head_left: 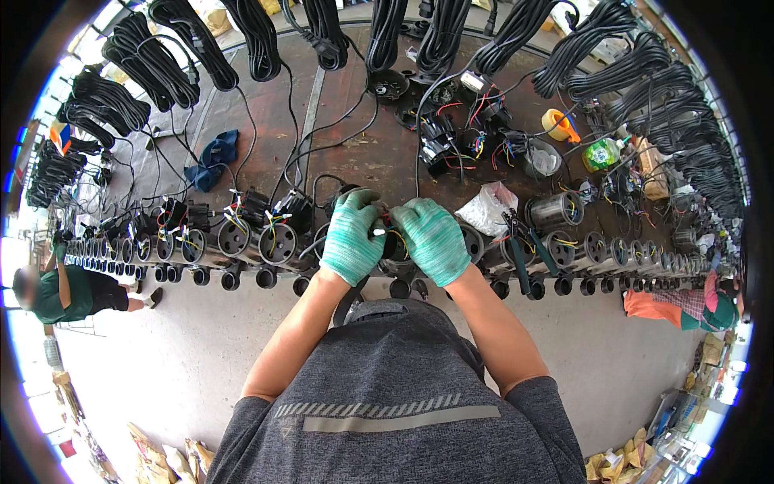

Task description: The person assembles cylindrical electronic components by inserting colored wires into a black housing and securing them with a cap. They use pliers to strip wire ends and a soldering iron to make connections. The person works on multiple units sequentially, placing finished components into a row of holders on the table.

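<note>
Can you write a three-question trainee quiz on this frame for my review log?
1. True or false: both the left hand and the right hand wear green gloves.
2. What lies along the bench on both sides of the hands? A) black cylindrical units with coloured wires B) glass jars C) folded boxes
3. Fill in: draped over the far side of the bench are bundles of black ____.

Key: 1 true; 2 A; 3 cables. The hands meet over one unit, pinching small wires; what sits under the fingertips is too small to make out.
</note>
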A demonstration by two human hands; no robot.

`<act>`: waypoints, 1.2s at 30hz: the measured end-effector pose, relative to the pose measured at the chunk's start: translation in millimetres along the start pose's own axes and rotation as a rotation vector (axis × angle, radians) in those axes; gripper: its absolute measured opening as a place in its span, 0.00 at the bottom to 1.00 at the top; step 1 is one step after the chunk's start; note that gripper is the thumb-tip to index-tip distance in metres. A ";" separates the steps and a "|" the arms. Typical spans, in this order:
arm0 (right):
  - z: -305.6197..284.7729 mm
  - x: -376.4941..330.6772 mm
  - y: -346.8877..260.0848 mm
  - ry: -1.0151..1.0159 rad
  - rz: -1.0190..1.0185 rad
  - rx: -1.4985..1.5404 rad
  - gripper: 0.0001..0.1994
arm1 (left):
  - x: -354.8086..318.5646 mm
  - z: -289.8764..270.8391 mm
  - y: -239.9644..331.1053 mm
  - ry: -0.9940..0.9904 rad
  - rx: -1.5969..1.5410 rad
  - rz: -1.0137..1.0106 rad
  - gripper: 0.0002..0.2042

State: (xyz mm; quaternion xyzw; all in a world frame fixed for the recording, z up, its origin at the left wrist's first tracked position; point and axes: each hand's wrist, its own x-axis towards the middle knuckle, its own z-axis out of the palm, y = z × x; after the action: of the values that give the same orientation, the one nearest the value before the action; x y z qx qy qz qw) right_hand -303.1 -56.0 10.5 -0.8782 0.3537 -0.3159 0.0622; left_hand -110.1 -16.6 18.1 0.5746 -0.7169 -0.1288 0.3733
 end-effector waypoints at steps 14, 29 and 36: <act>-8.5 5.1 -2.4 -0.082 0.211 0.311 0.07 | 2.4 -7.3 -14.2 -0.072 -0.106 0.110 0.12; -13.2 4.4 7.2 -0.369 0.719 0.934 0.08 | 8.5 -13.1 -7.8 -0.143 -0.069 0.217 0.12; 3.7 -19.1 15.3 -0.080 0.529 0.816 0.08 | 10.6 -12.7 -10.9 -0.124 -0.134 0.234 0.11</act>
State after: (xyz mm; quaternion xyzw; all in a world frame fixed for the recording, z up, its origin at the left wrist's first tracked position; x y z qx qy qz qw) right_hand -320.4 -55.2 -7.3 -0.6737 0.4093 -0.3683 0.4929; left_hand -94.2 -26.6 24.2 0.4516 -0.7905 -0.1673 0.3783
